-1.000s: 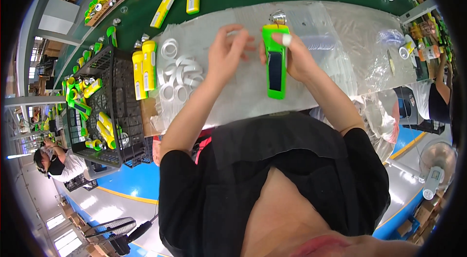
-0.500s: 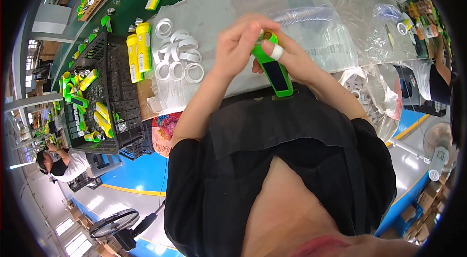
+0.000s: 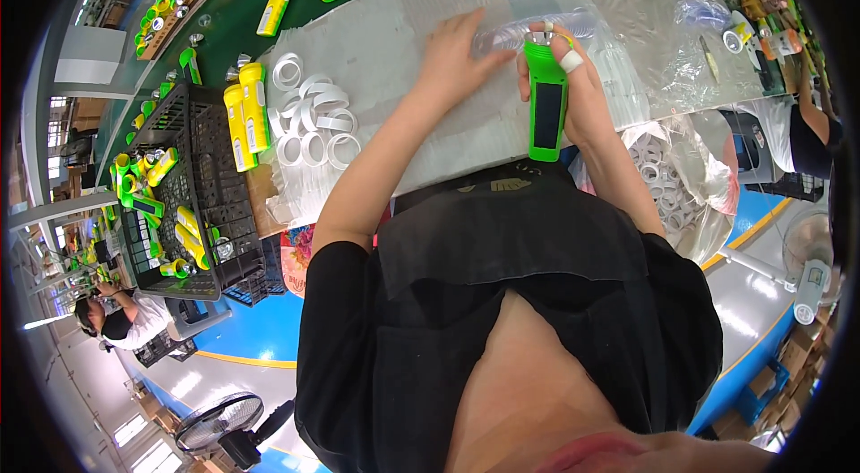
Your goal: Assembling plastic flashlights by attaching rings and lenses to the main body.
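Note:
My right hand [image 3: 582, 88] is closed round a green flashlight body [image 3: 547, 110] with a dark flat panel on its side. The flashlight stands with its wide, silvery-looking head end away from me, and white tape wraps my thumb and a finger. My left hand [image 3: 459, 56] is apart from the flashlight, fingers spread, beside a row of clear round discs [image 3: 503, 34] stacked on edge. Its thumb points toward the flashlight's head. To the left on the plastic-covered table lie several loose white rings [image 3: 315, 106].
Yellow flashlights [image 3: 254, 110] lie left of the rings, more [image 3: 280, 0] on the green belt. A black crate [image 3: 202, 195] holding flashlights stands at the left. A bag of white rings [image 3: 663, 173] hangs at the right edge. A fan [image 3: 219, 419] and co-workers [image 3: 134, 316] are farther off.
My hands have separated. The left hand has let go of the flashlight's head and opened over the table; the right has carried the flashlight slightly right and turned it more upright in view.

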### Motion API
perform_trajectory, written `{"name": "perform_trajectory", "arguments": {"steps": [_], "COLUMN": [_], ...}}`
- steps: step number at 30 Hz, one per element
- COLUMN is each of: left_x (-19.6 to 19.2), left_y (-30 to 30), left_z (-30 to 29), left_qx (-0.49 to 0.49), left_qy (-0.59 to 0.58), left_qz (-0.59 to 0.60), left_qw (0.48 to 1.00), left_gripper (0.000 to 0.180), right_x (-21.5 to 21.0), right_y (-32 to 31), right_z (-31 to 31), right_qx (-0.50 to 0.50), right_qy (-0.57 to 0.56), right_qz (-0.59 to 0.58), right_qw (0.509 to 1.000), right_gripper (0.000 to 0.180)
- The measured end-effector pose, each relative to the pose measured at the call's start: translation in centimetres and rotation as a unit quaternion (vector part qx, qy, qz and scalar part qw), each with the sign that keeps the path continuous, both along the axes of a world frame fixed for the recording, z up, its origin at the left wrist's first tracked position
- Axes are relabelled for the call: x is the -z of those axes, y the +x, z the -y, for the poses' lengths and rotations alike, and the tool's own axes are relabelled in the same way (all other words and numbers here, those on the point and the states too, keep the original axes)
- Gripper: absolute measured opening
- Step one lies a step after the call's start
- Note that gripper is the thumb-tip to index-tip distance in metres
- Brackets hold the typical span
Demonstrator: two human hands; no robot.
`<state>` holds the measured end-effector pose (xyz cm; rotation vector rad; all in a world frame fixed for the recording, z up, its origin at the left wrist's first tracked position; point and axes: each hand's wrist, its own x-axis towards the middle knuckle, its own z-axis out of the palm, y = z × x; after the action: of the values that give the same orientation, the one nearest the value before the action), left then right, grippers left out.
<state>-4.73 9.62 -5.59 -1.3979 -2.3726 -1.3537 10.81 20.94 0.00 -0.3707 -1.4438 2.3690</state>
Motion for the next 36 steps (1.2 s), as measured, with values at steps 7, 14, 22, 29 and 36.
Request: {"name": "perform_trajectory", "arguments": {"steps": [7, 14, 22, 29, 36], "left_x": [1.2, -6.7, -6.2, -5.0, -7.3], "left_y": [-1.4, 3.3, 3.6, 1.1, -6.0], "left_z": [0.5, 5.4, 8.7, 9.6, 12.6], "left_qx": [0.036, 0.116, 0.057, 0.02, -0.143], "left_qy": [-0.007, 0.159, 0.157, 0.201, 0.108], "left_qz": [-0.039, 0.056, 0.066, 0.013, -0.12], "left_qw": [0.999, 0.979, 0.984, 0.979, 0.977], "left_gripper": [0.048, 0.036, 0.035, 0.031, 0.047], "right_x": [-0.3, -1.7, -2.1, -1.4, -1.1], "right_y": [0.3, -1.5, -4.8, -7.6, -12.8], "right_z": [0.1, 2.2, 4.5, 6.9, 6.4], "right_qx": [-0.034, -0.159, -0.267, -0.291, -0.203], "right_qy": [0.028, 0.066, 0.1, 0.034, 0.114], "right_qz": [0.008, 0.018, -0.028, -0.008, -0.189], "right_qw": [0.999, 0.985, 0.958, 0.956, 0.954], "right_gripper": [0.048, 0.052, 0.035, 0.037, 0.028]}}
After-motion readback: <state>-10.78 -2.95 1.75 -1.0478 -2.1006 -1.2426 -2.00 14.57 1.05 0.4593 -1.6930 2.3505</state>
